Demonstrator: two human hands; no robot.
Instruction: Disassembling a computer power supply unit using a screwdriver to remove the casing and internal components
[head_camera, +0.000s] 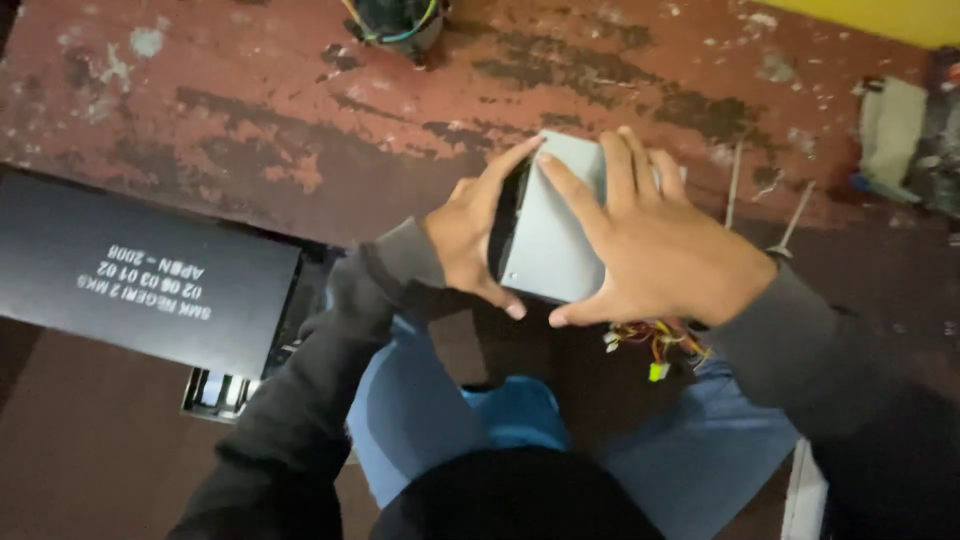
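A grey metal box (556, 225), like a computer power supply, is held between both hands above my lap. My left hand (470, 232) grips its dark left side, thumb under the lower edge. My right hand (648, 240) lies spread over its top and right side. A bundle of red, yellow and black wires with small connectors (655, 345) hangs from below the box, under my right wrist.
A black computer case (130, 270) lies at the left on a worn, red-painted surface (300, 110). A round part with coloured wires (398, 20) sits at the top edge. Two thin metal rods (790, 225) and a pale cloth (890, 125) lie at the right.
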